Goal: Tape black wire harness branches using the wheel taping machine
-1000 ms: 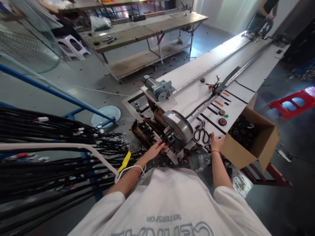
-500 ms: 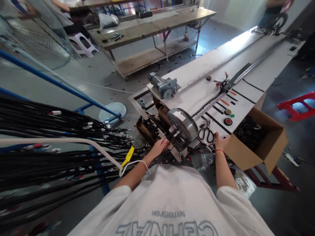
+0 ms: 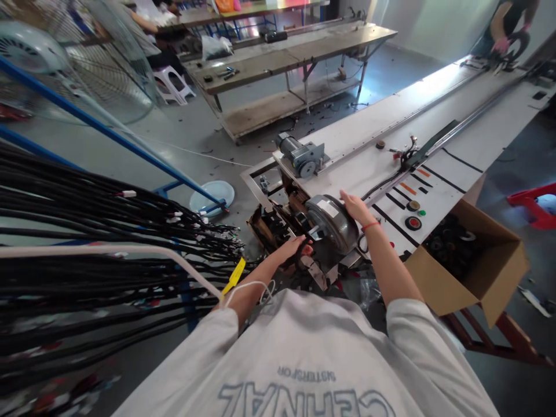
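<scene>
At the near end of the long white bench stands a machine with a big dark grey drum (image 3: 343, 226), a white label on its side. My left hand (image 3: 297, 248) is closed in front of the drum, around what looks like a black cable (image 3: 300, 252); part of it is hidden by the fingers. My right hand (image 3: 355, 208) lies at the drum's upper right rim, fingers stretched out and holding nothing I can see. Below the right wrist, the scissors (image 3: 362, 243) are mostly covered by the forearm.
Black cable bundles (image 3: 108, 220) hang on a blue rack at left. An open cardboard box (image 3: 486, 272) of dark parts stands right. A grey motor (image 3: 299, 153), tape rolls (image 3: 413, 223) and strips lie on the bench (image 3: 343, 174). Another person (image 3: 506, 29) works at its far end.
My right hand has moved left and forward from the bench edge by the box to the drum's rim. My left hand now has a black cable in its fingers. The view has shifted slightly.
</scene>
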The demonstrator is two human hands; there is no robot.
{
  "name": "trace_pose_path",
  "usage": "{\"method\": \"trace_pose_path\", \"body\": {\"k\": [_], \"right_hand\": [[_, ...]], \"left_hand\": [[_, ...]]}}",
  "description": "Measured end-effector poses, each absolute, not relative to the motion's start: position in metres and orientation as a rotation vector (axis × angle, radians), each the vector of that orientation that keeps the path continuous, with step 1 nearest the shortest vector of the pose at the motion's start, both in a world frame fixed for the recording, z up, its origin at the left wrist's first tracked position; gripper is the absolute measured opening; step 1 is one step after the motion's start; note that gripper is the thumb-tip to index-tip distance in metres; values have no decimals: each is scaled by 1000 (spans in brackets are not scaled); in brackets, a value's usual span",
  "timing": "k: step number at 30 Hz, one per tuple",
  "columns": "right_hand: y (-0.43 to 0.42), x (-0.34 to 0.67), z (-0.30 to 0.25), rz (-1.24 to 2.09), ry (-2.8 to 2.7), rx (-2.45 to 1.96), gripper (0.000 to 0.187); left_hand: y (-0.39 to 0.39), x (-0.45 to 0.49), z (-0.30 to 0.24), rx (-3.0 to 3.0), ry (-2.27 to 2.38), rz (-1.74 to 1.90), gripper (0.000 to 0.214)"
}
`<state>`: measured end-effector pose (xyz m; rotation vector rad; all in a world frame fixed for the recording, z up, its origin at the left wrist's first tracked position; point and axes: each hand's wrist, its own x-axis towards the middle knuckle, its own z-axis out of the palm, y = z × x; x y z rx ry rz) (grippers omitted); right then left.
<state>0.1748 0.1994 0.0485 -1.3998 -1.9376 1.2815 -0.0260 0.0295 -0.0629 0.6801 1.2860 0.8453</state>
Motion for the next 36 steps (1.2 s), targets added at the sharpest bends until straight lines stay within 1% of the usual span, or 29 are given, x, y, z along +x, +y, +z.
{"method": "trace_pose_path", "body": {"k": [2, 5, 7, 10, 12, 13, 15, 16, 18, 19, 21, 22, 24, 25, 27, 29, 30, 32, 33, 34, 36], "right_hand": [[213, 141, 63, 1271, -2120, -1454, 63], [213, 124, 72, 1321, -2225, -1543, 64], [199, 138, 65, 1326, -2178, -1379, 67], [160, 183, 35, 1263, -1918, -1168, 69], [132, 215, 9, 1163, -1788, -1289, 66], [119, 229, -4, 1055, -1783, -1414, 59], [99, 249, -24, 745, -1841, -1726, 43], [93, 256, -31, 573, -1871, -1876, 39], [86, 264, -39, 349, -1916, -2084, 44], [85, 267, -41, 308, -1918, -2143, 48], [85, 275, -40, 326, -1862, -2247, 49], [84, 281, -39, 394, -1807, -2303, 46], [76, 294, -31, 657, -1690, -2370, 35], [69, 300, -24, 823, -1645, -2330, 29], [47, 304, -8, 1177, -1611, -2024, 27], [24, 289, 9, 1599, -1591, -1514, 36], [14, 272, 16, 1864, -1551, -1232, 44], [7, 227, 24, 2421, -1372, -737, 67], [9, 201, 24, 2652, -1254, -574, 79], [14, 176, 23, 2790, -1153, -511, 85], [28, 137, 20, 2827, -1070, -650, 81]], "left_hand": [[42, -26, -56, 581, 1310, 825, 42], [60, -30, -42, 559, 1310, 693, 39], [69, -33, -30, 588, 1276, 600, 36], [75, -36, -14, 651, 1193, 485, 26], [74, -32, -5, 819, 1184, 386, 25], [72, -28, -1, 966, 1225, 348, 27], [68, -19, 6, 1334, 1405, 310, 29], [66, -16, 10, 1503, 1508, 297, 29], [65, -17, 19, 1690, 1691, 262, 29], [67, -21, 24, 1726, 1763, 243, 30], [75, -37, 34, 1753, 1843, 247, 31], [80, -47, 39, 1760, 1868, 274, 32], [90, -63, 46, 1779, 1863, 324, 35], [93, -69, 47, 1784, 1838, 329, 37], [95, -75, 47, 1762, 1787, 332, 40], [94, -75, 46, 1709, 1750, 347, 44], [92, -74, 46, 1680, 1748, 355, 46], [90, -70, 48, 1642, 1758, 352, 53], [90, -67, 50, 1638, 1764, 338, 57], [90, -65, 52, 1651, 1776, 320, 60], [90, -61, 53, 1717, 1874, 294, 69]]}}
